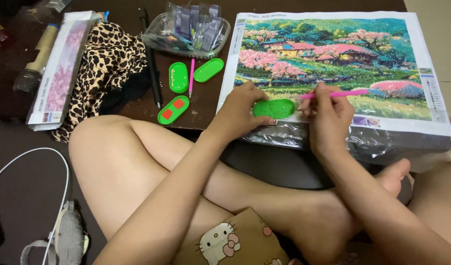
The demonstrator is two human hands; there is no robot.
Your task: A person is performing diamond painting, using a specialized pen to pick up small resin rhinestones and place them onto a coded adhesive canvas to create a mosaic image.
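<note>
While your left hand (238, 110) pinches the green oval drill tray (273, 108) at the near edge of the diamond-painting canvas (333, 64), your right hand (328, 118) grips a slim pink applicator pen (336, 93), tip toward the tray. That tray looks like light, rigid plastic (likely easy to tip), so its rim seems the safest hold. The canvas appears flexible, its surface pebbled and glittery. On the dark counter (206, 100) lie 3 more green trays (179, 78) and a second pink pen (191, 76).

Glossy green plastic tray (273, 108); sparkly canvas (333, 59); crinkled clear film (284, 135).
</note>
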